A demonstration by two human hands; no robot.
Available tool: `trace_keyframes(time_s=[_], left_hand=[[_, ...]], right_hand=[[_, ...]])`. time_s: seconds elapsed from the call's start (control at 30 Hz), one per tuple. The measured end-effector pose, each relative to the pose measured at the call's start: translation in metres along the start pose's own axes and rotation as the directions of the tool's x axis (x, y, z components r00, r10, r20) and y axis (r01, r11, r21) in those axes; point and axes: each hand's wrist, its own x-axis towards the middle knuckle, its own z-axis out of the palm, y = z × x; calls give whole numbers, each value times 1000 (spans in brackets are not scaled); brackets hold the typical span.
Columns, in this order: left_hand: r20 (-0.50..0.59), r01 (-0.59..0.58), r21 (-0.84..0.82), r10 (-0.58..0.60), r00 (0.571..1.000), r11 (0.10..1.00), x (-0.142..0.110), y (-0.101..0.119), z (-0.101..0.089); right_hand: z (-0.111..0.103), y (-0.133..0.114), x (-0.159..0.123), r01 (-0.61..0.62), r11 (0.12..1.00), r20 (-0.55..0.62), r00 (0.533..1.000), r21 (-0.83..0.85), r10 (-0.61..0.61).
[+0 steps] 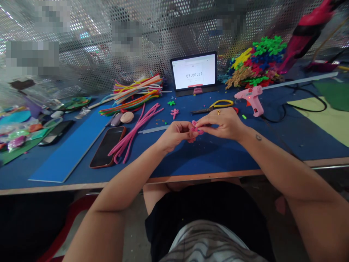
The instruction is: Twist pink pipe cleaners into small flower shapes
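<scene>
Your left hand point(174, 134) and right hand point(222, 123), fingers curled, pinch small pink fuzzy pipe-cleaner shape point(196, 128) from both sides; shaping in hand, its loops call for steady pinch

Left hand point(174, 135) and right hand point(222, 123) both pinch a small pink pipe-cleaner shape point(195, 128), held above the blue surface point(185, 160). Loose pink pipe cleaners point(133, 131) lie to the left; yellow-handled scissors point(212, 107) and a pink glue gun point(252, 102) lie beyond.
</scene>
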Motion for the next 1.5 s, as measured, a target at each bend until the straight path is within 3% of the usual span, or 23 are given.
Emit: trace_keyframes(time_s=[0.33,0.47,0.57,0.67,0.77,0.9,1.13,1.37,1.5], left_hand=[[-43,21,-6,-22,999,1000,0,1,0],[-85,-8,2,9,996,1000,0,1,-1],[-110,-25,14,27,994,1000,0,2,-1],[-134,-37,33,41,990,999,0,2,1],[-151,-52,66,61,987,996,0,1,3],[-160,-58,153,83,984,987,0,0,4],[-230,-125,329,208,951,936,0,-1,5],[-138,23,301,20,990,953,4,0,-4],[-146,5,325,45,988,946,6,-1,-6]], right_hand=[[-1,1,2,29,998,-47,998,-51,-31],[-1,1,3,-117,979,-72,989,165,130],[1,2,3,-286,876,-66,940,387,336],[5,3,4,-409,774,42,894,484,446],[7,3,4,-431,765,132,897,478,423],[7,1,6,-404,793,75,905,456,419],[9,1,6,-427,762,63,887,487,457],[4,12,4,-442,791,-35,865,423,501],[3,13,3,-446,804,-39,865,393,500]])
